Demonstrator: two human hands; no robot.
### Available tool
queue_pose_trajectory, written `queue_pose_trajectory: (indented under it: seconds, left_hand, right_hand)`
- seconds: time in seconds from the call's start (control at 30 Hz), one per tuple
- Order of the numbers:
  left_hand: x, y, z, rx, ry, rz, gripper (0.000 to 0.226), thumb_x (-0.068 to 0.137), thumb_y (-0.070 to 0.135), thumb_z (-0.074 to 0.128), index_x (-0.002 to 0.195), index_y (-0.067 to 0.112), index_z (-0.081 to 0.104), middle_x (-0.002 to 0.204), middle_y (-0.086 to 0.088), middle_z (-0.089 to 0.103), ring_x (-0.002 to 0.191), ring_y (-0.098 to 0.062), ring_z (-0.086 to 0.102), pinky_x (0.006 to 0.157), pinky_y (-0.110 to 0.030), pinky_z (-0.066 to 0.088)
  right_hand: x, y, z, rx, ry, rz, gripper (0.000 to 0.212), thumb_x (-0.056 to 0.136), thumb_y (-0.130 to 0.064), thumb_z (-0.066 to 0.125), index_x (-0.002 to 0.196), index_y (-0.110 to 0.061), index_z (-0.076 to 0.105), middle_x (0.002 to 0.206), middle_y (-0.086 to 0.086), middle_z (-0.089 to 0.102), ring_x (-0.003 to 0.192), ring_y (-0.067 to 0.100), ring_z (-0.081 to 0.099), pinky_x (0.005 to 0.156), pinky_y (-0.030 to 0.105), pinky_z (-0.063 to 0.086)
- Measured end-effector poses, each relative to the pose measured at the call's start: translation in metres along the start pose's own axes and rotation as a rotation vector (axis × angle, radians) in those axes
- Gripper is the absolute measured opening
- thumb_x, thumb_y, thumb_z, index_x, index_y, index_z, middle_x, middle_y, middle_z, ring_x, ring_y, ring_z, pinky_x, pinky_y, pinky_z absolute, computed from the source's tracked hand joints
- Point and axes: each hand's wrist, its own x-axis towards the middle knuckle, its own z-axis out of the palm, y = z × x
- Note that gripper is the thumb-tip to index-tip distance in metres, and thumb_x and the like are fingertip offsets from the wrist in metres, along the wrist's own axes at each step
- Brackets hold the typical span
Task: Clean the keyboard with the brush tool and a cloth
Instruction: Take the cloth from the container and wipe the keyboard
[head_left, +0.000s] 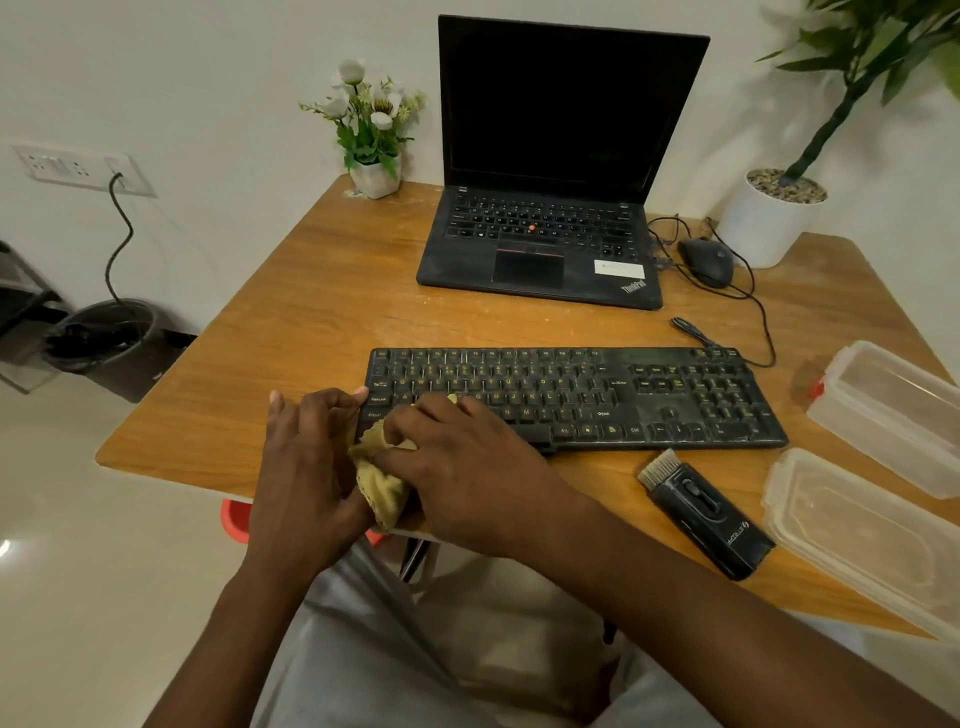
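A dusty black keyboard (597, 397) lies across the wooden table (332, 306). A yellow cloth (382, 480) is bunched at the keyboard's front left corner. My right hand (462, 462) lies over the cloth on the lower left keys, with the fingers curled onto it. My left hand (306, 462) rests against the keyboard's left end, fingertips on its edge and the thumb side against the cloth. Part of the cloth is hidden under both hands. The black brush tool (701, 514) lies free on the table in front of the keyboard's right half, bristles pointing away from me.
An open black laptop (545, 208) stands behind the keyboard, with a wired mouse (707, 261) and cables to its right. A clear plastic box (893, 410) and its lid (862, 540) sit at the right edge. A flower pot (375, 176) and a white planter (769, 223) stand at the back.
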Motion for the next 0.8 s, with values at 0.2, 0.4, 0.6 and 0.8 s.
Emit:
queue_pose_trajectory:
  seconds: [0.2,0.4,0.6,0.8]
  left_hand:
    - [0.001,0.0,0.0,0.023,-0.002,-0.039,0.06,0.075,0.036,0.054,0.129,0.011,0.048,0.123,-0.004,0.063,0.12,-0.031,0.059,0.133,-0.05,0.006]
    - [0.002,0.0,0.002,0.035,0.019,-0.031,0.059,0.078,0.037,0.054,0.129,0.01,0.05,0.121,-0.003,0.062,0.119,-0.03,0.057,0.133,-0.053,0.009]
    - [0.001,0.003,0.004,0.049,0.026,-0.034,0.052,0.085,0.04,0.053,0.128,0.01,0.051,0.121,-0.006,0.064,0.118,-0.029,0.058,0.133,-0.049,0.008]
    - [0.001,0.011,0.005,0.118,0.043,-0.052,0.061,0.091,0.057,0.064,0.135,0.017,0.056,0.119,-0.004,0.069,0.117,-0.025,0.058,0.133,-0.048,0.01]
  right_hand:
    - [-0.038,0.021,0.001,0.054,0.018,0.02,0.04,0.097,-0.029,0.063,0.135,-0.021,0.07,0.14,0.0,0.061,0.125,0.025,0.052,0.097,0.046,0.054]
    - [-0.078,0.055,-0.015,0.101,0.038,0.191,0.042,0.093,-0.025,0.049,0.122,-0.025,0.079,0.129,-0.006,0.07,0.12,0.021,0.06,0.08,0.044,0.064]
    - [-0.094,0.078,-0.043,0.259,0.011,0.385,0.043,0.091,-0.02,0.047,0.118,-0.024,0.081,0.118,-0.01,0.072,0.114,0.013,0.056,0.091,0.045,0.056]
    - [-0.063,0.075,-0.047,0.343,0.293,0.468,0.041,0.096,-0.011,0.054,0.129,-0.019,0.077,0.127,-0.004,0.074,0.121,0.016,0.055,0.1,0.04,0.05]
